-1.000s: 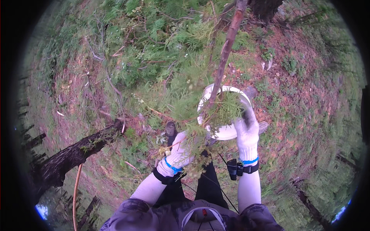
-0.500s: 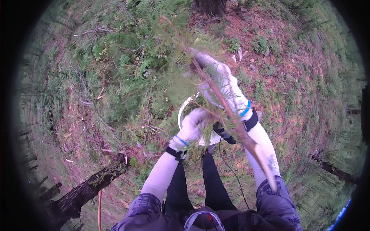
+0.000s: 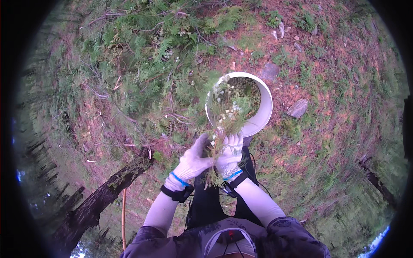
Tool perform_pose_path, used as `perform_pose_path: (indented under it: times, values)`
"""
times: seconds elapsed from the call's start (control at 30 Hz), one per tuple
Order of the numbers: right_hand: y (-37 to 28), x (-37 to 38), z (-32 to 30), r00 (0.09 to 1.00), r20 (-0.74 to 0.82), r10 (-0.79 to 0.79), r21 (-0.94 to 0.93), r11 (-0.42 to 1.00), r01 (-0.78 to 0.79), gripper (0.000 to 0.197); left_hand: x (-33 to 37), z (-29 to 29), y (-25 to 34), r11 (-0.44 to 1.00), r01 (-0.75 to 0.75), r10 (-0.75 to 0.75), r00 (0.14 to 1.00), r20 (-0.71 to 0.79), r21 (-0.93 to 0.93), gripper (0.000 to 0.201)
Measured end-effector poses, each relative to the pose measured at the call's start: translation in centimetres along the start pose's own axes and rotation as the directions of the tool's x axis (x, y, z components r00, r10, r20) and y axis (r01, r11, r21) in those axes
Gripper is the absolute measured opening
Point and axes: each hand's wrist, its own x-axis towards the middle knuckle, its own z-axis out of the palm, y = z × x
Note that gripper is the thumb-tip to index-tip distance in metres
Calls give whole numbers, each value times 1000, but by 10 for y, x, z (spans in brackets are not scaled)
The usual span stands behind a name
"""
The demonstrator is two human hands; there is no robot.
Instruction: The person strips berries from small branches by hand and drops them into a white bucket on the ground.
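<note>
A leafy conifer sprig (image 3: 219, 135) with pale round cones rises between my gloved hands, its tip over the left side of a white bucket (image 3: 267, 107). Many small greenish cones (image 3: 254, 96) lie inside the bucket. My right hand (image 3: 230, 155) supports the sprig near its lower end, fingers stretched up behind it and the thumb by the stem. On the sprig's left is my left hand (image 3: 193, 162), its thumb spread from its fingers and reaching toward the stem. Foliage partly hides where both hands meet it.
Cut green branches (image 3: 159, 43) with cones lie on the ground at the far left. A dark log (image 3: 107, 189) slants at the near left beside an orange-brown pole (image 3: 124, 219). A rock (image 3: 297, 108) sits right of the bucket.
The long, thick branch that crossed over my right arm is out of view. My right hand has come back beside my left, uncovering the bucket. A smaller sprig is between them now.
</note>
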Motion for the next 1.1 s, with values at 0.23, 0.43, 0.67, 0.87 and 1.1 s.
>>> perform_pose_path:
  times: [0.23, 0.43, 0.67, 0.87, 1.1]
  values:
    - [24, -38, -21, 809, 525, 265, 714, 379, -588, 54, 22, 68, -33, 810, 110, -25, 988, -154, 576, 75]
    - [88, -12, -84, 573, 692, 440, 709, -260, -656, 36, 37, 84, -39, 930, 172, -133, 981, -140, 324, 83]
    - [86, -25, -111, 564, 787, 252, 611, -447, -653, 74, 71, 109, -19, 691, 359, -269, 933, -238, 628, 82]
    - [60, -8, -92, 456, 659, 598, 528, 64, -847, 35, 80, 109, -39, 797, 304, -234, 952, -198, 521, 90]
    - [86, 32, -58, 588, 319, 744, 499, 395, -771, 43, 65, 97, -23, 898, 17, -19, 1000, 1, 440, 110]
